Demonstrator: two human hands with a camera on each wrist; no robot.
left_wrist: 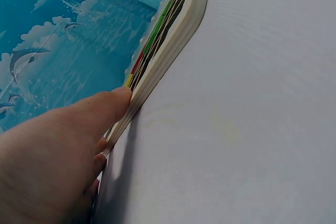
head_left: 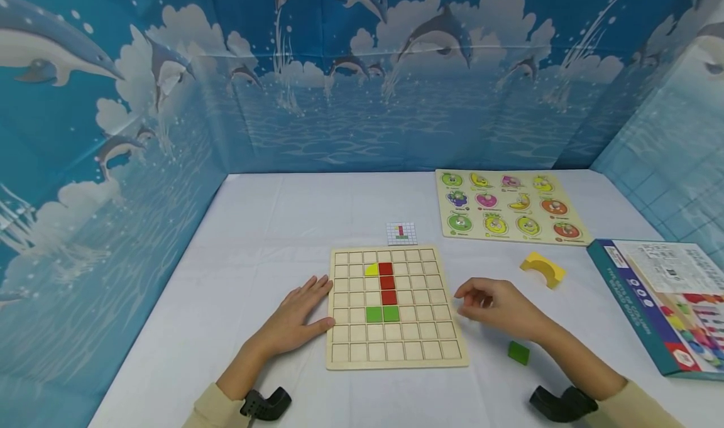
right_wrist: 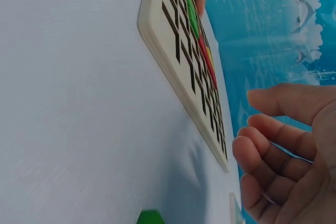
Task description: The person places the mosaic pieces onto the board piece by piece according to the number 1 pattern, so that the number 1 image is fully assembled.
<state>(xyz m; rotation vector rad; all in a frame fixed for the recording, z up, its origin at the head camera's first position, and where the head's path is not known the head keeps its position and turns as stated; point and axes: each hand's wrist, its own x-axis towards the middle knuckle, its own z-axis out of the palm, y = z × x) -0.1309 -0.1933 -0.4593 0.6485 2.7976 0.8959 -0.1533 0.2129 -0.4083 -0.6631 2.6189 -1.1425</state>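
Grid board [head_left: 396, 308] lies near table's [head_left: 271, 227] front edge; left hand [head_left: 296, 318] flat, fingers straight, touches its left edge; right hand [head_left: 498, 308], loosely curled, empty, hovers beside right edge, green block [head_left: 518, 352] near.

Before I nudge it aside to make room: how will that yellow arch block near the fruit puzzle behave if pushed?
The yellow arch block looks like rigid painted wood, so it should probably slide stiffly over the white table. It seems to lie tipped on its side, so it may rock rather than roll. It is likely light for its size.
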